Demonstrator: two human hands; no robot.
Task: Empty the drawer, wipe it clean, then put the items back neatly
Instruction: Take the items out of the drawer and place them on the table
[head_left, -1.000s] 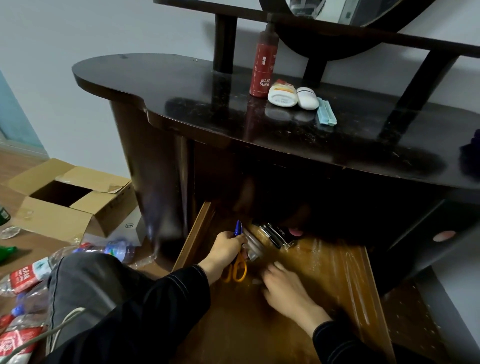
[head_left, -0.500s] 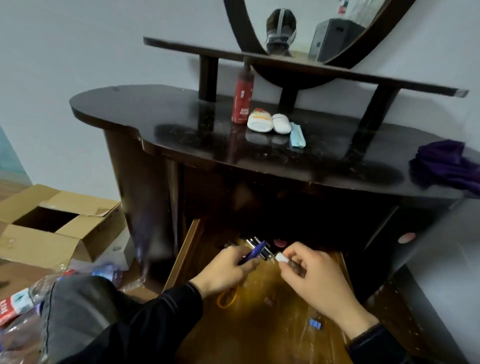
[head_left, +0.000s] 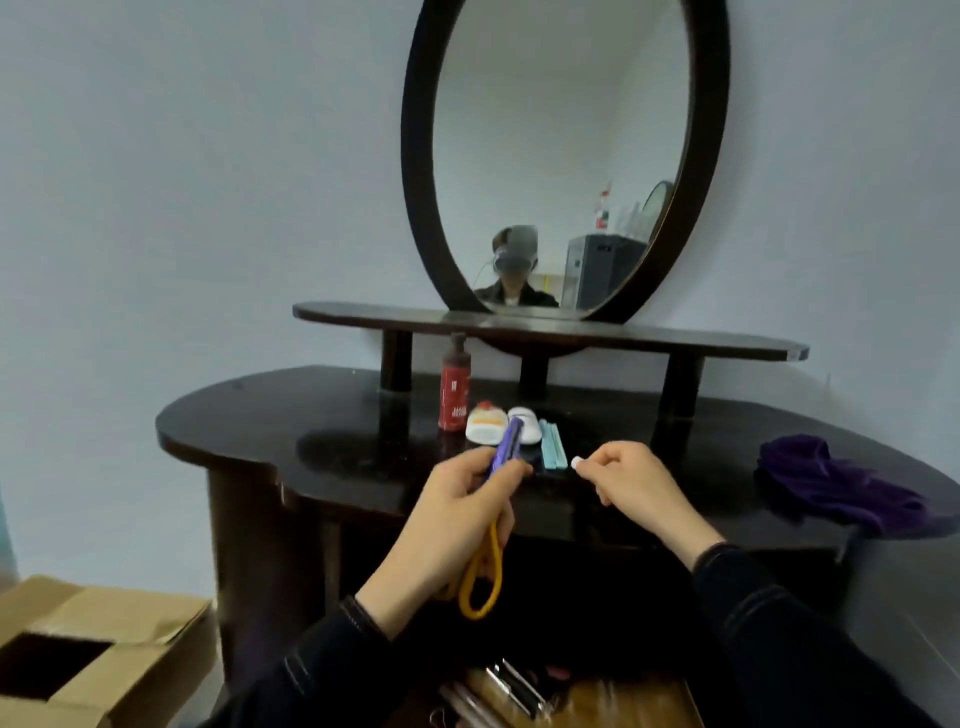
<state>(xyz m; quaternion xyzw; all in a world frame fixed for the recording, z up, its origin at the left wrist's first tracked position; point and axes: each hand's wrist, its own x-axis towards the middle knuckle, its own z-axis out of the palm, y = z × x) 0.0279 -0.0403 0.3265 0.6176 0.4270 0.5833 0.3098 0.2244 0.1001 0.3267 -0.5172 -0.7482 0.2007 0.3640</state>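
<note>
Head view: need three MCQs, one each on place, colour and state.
1. The purple cloth lies:
A on the right end of the dresser top
B in the cardboard box
C on the upper shelf

2. The handles of the scissors in the left hand are:
A red
B yellow
C green

3. The right hand is:
A flat on the dresser
B pinching a small white item
C curled, holding nothing

Key:
1 A, the cloth sits bunched on the dark top at far right.
2 B, a yellow loop hangs below the palm.
3 B, the white piece shows at the fingertips.
</note>
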